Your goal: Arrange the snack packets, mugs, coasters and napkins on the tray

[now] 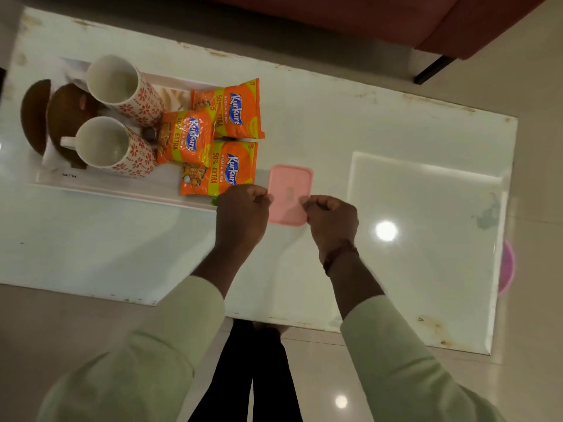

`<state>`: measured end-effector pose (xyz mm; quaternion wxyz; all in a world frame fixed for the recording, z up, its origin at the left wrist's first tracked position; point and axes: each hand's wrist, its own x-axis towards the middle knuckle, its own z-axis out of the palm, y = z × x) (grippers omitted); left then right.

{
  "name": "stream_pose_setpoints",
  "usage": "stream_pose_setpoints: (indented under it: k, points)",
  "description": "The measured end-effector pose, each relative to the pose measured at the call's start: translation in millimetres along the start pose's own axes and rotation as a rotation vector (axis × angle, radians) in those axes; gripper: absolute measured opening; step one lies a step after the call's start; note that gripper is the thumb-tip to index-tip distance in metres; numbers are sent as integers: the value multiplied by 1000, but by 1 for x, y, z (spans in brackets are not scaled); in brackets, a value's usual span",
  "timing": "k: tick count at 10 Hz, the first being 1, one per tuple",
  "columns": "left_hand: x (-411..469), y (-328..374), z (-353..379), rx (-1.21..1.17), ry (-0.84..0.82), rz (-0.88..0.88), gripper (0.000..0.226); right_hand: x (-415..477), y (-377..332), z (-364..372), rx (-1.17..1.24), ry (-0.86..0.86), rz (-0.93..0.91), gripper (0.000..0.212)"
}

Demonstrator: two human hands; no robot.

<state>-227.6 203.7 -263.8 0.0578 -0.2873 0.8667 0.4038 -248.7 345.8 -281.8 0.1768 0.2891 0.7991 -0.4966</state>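
Note:
A white tray lies on the left of the table. On it stand two white mugs with a red flower pattern, one at the back and one in front. Two brown wooden coasters lie left of the mugs over white napkins. Three orange snack packets overlap at the tray's right end. Just right of the tray sits a flat pink box. My left hand pinches its left edge and my right hand pinches its right edge.
The white table has a raised square panel at the right. A small green thing peeks out by my left hand. A red sofa stands behind the table. A pink round object shows below the right table edge.

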Motion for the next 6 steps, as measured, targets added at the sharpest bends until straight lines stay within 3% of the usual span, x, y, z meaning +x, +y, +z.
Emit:
stream_pose_setpoints:
  k: [4,5,6]
  points:
    - [13,0,10,186,21,7,20,13,-1,17,-10,43,76,25]
    - [12,8,2,213,-45,-11,23,6,-12,13,-43,12,114,15]
    - [6,16,-8,256,-52,53,29,-9,-22,6,-56,-28,160,22]
